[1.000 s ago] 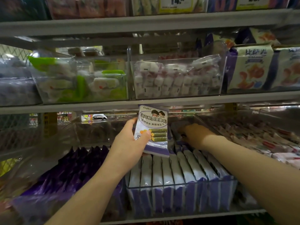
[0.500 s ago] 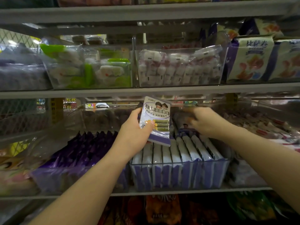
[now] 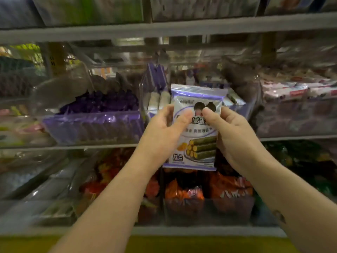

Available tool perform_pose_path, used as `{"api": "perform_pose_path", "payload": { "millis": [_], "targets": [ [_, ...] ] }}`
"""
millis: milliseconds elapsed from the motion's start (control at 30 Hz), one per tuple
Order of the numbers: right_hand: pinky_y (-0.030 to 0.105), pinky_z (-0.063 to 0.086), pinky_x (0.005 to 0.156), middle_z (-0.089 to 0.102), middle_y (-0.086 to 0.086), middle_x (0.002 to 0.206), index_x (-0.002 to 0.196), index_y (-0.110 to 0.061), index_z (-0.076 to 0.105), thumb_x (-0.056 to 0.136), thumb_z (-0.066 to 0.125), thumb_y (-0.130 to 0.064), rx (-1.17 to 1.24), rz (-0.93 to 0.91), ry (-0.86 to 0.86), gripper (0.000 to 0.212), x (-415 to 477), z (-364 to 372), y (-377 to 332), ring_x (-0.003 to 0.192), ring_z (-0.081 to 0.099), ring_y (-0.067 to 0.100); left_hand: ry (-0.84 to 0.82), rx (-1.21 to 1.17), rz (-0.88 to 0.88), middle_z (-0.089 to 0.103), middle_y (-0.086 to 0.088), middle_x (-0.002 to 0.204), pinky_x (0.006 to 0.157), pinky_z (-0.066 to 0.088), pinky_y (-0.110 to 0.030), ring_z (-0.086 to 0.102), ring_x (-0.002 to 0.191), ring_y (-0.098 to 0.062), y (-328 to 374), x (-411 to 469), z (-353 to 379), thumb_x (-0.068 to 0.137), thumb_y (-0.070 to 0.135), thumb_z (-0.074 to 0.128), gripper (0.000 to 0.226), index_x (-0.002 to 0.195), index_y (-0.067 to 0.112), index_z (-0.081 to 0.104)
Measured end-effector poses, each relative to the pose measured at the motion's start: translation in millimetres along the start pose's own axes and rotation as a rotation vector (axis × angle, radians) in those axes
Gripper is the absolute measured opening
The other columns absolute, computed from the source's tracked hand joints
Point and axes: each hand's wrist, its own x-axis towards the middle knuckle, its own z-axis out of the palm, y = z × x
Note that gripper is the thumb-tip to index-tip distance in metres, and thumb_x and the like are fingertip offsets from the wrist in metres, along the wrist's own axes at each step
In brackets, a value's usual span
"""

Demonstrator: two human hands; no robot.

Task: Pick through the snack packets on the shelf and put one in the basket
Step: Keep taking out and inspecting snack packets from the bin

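A white and purple snack packet point(image 3: 197, 141) with green rolls printed on it is held upright in front of the shelf. My left hand point(image 3: 162, 132) grips its left edge, thumb across the front. My right hand point(image 3: 231, 134) grips its right edge, thumb pressed on the upper front. Behind the packet a clear bin point(image 3: 244, 108) on the middle shelf holds more packets of the same kind point(image 3: 158, 101), standing in a row. No basket is in view.
A clear bin of dark purple packets point(image 3: 94, 123) stands left of the hands. Pale pink-striped packets point(image 3: 291, 92) fill a bin at the right. On the shelf below are orange and red bags point(image 3: 184, 192). A grey shelf edge point(image 3: 164, 28) runs overhead.
My right hand has left the bin and taken hold of the packet's right side. The packet has come out from the shelf toward me, and my view has dropped lower.
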Motion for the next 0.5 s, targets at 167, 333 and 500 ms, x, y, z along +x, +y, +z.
{"api": "perform_pose_path", "payload": {
  "millis": [167, 333, 500],
  "targets": [
    [0.046, 0.056, 0.086, 0.074, 0.006, 0.106, 0.1, -0.027, 0.072, 0.078, 0.067, -0.041, -0.023, 0.071, -0.023, 0.027, -30, -7, 45, 0.099, 0.071, 0.024, 0.083, -0.138, -0.07, 0.076, -0.008, 0.099, 0.087, 0.056, -0.046, 0.073, 0.094, -0.025, -41, -28, 7, 0.08, 0.05, 0.063, 0.03, 0.092, 0.024, 0.073],
    [0.042, 0.059, 0.078, 0.076, 0.009, 0.1, 0.094, -0.025, 0.075, 0.078, 0.068, -0.04, 0.05, 0.143, -0.01, 0.023, -43, -13, 71, 0.094, 0.073, 0.026, 0.055, -0.241, -0.127, 0.075, -0.009, 0.105, 0.086, 0.056, -0.042, 0.072, 0.1, -0.027, -73, -43, 11, 0.078, 0.05, 0.066, 0.03, 0.097, 0.029, 0.075],
    [0.045, 0.059, 0.078, 0.075, 0.016, 0.097, 0.091, -0.018, 0.077, 0.08, 0.065, -0.032, 0.21, 0.197, 0.06, 0.022, -50, -14, 82, 0.092, 0.073, 0.031, 0.033, -0.349, -0.185, 0.074, -0.012, 0.108, 0.08, 0.057, -0.034, 0.071, 0.101, -0.027, -92, -53, 17, 0.083, 0.038, 0.065, 0.029, 0.104, 0.02, 0.072]
  ]
}}
